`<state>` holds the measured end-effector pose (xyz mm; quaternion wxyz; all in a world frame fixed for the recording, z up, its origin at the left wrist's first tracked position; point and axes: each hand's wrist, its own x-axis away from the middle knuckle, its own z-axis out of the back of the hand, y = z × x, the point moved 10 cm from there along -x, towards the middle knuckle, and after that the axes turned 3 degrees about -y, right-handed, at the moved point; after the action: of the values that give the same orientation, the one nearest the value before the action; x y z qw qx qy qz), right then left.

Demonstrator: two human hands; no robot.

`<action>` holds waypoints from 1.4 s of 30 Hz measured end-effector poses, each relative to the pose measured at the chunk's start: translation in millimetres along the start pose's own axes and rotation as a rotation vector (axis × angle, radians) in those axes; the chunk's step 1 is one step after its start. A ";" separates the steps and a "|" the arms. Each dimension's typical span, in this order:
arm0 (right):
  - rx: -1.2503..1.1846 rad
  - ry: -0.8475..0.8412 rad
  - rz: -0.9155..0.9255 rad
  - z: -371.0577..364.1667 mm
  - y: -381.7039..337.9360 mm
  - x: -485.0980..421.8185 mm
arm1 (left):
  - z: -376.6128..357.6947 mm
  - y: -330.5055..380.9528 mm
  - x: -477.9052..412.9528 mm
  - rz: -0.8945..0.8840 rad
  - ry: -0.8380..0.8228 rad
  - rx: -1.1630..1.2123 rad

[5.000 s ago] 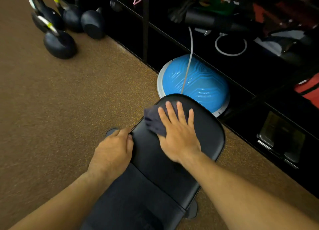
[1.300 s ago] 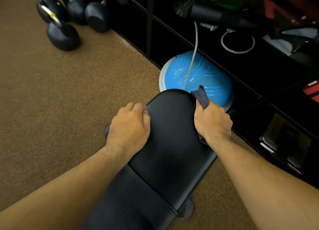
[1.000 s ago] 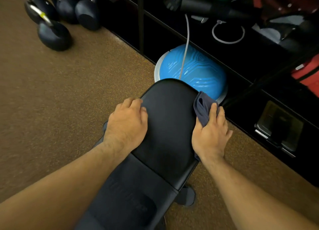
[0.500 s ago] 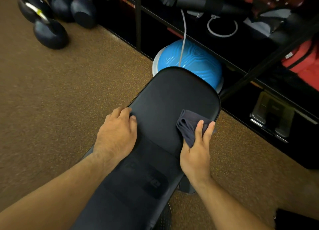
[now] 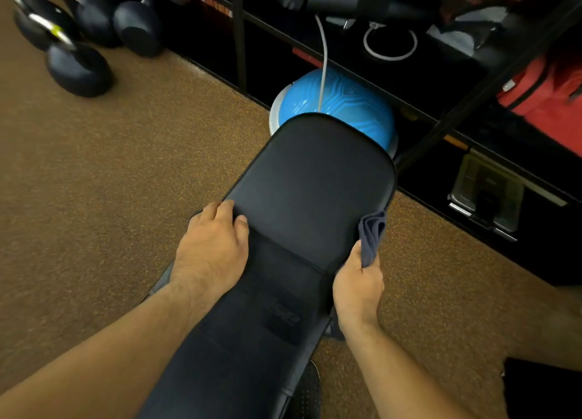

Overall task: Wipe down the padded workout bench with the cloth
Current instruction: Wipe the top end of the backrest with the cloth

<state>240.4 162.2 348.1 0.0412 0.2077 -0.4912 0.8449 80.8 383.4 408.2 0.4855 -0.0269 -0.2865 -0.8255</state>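
My right hand (image 5: 357, 289) grips the limp cloth (image 5: 371, 233), bunched, against the firm, slick-looking workout bench (image 5: 311, 182); my left hand (image 5: 214, 245) rests relaxed on it.

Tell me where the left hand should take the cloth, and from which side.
Pinch the free end of the cloth, which sticks out past the right hand at the right edge of the bench. Come from above, probably across the bench: the right hand grips the lower part, so only that upper end is exposed.
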 end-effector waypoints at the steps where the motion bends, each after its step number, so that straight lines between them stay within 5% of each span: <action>1: -0.016 0.027 -0.055 0.7 4.7 -7.6 | -1.1 0.3 -1.4 0.008 0.006 0.001; 6: -0.408 -0.114 -0.516 -16.0 34.8 -30.4 | -1.1 -0.4 -5.1 0.015 0.038 -0.054; 9: -0.463 -0.144 -0.553 -20.7 37.2 -25.4 | 3.4 -1.1 -7.1 0.018 0.049 -0.074; 13: -0.200 -0.066 -0.252 1.5 14.6 -3.1 | 9.1 -0.4 -10.5 -0.009 0.062 -0.091; 18: 0.246 -0.312 0.352 -15.4 -0.2 43.4 | 10.9 -6.3 -11.9 -0.026 0.014 -0.105; 22: 0.744 -0.233 0.600 -34.9 -16.4 44.7 | 10.7 -10.1 -11.3 -0.033 0.009 -0.112; 26: 1.099 -0.261 0.725 -66.2 -50.5 29.4 | 10.3 -12.0 -10.5 -0.038 0.009 -0.101; 35: 1.105 -0.407 0.813 -56.6 -10.1 81.8 | 6.5 -36.4 5.6 -0.024 -0.064 -0.046; 42: 1.227 -0.417 0.880 -100.3 -57.6 56.0 | 1.3 -43.2 5.1 0.004 -0.090 -0.072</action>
<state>174.0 269.2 373.6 -0.5129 0.1340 0.0287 0.8474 42.6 395.7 391.6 0.4724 -0.0824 -0.2780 -0.8323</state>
